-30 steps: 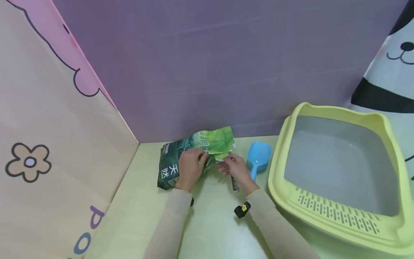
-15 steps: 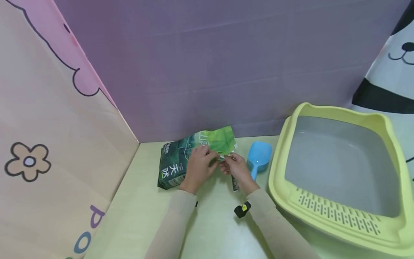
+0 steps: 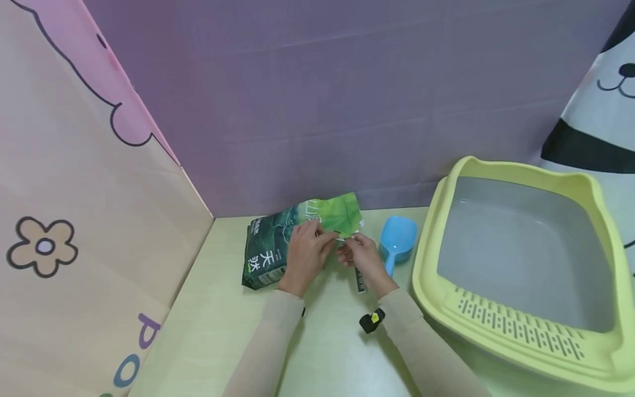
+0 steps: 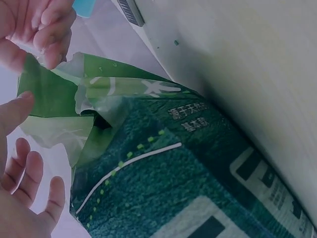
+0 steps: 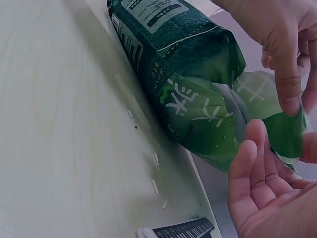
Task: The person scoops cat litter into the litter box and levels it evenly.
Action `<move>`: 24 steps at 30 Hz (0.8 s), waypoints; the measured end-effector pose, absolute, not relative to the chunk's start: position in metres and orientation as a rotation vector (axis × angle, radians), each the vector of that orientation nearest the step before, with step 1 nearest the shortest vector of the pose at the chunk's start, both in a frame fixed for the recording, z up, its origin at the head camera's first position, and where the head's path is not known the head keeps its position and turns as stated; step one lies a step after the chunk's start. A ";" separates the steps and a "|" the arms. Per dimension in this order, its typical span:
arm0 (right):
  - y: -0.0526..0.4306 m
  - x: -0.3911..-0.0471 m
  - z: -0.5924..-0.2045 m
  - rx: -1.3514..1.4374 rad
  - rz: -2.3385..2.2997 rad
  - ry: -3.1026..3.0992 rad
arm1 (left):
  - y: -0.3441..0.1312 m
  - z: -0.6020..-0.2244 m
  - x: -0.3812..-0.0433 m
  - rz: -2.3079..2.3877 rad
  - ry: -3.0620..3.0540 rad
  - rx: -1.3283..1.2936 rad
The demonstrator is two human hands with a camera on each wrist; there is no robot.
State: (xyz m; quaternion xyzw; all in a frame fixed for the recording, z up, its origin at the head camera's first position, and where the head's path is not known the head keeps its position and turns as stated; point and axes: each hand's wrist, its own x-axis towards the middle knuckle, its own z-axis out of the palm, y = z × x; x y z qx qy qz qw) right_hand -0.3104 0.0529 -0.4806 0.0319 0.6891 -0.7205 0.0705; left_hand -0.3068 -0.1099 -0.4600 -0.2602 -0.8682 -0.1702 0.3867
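Note:
A dark-to-light green litter bag (image 3: 270,251) lies on its side against the back wall, its torn mouth pointing right. My left hand (image 3: 307,256) pinches the torn light-green edge of the mouth between thumb and fingers. Close beside it my right hand (image 3: 364,259) pinches the same loose flap from the right. In the right wrist view, the left thumb (image 5: 290,101) presses on the flap (image 5: 282,133), while several right-hand fingers (image 5: 255,163) lie extended below it. A dark gap shows at the mouth in the left wrist view; the contents are hidden.
Right of the hands lies a blue scoop (image 3: 398,234). A large yellow-rimmed grey litter tray (image 3: 430,242) stands at the right. A small flat barcode-marked object (image 3: 360,281) is under the right wrist. Small pale pellets (image 5: 155,187) are scattered on the table (image 5: 64,124).
My left hand has moved right along the bag's mouth, closer to the right hand. The raised light-green flap now lies lower between both hands. The right hand has barely moved.

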 end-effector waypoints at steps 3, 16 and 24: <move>0.053 -0.310 -0.480 0.095 -2.164 2.069 | -0.112 -0.459 -0.308 -0.506 -2.209 -0.667; 0.053 -0.312 -0.474 0.050 -2.203 1.996 | -0.120 -0.448 -0.309 -0.661 -2.202 -0.660; 0.054 -0.311 -0.473 0.064 -2.189 1.988 | -0.123 -0.443 -0.307 -0.749 -2.199 -0.670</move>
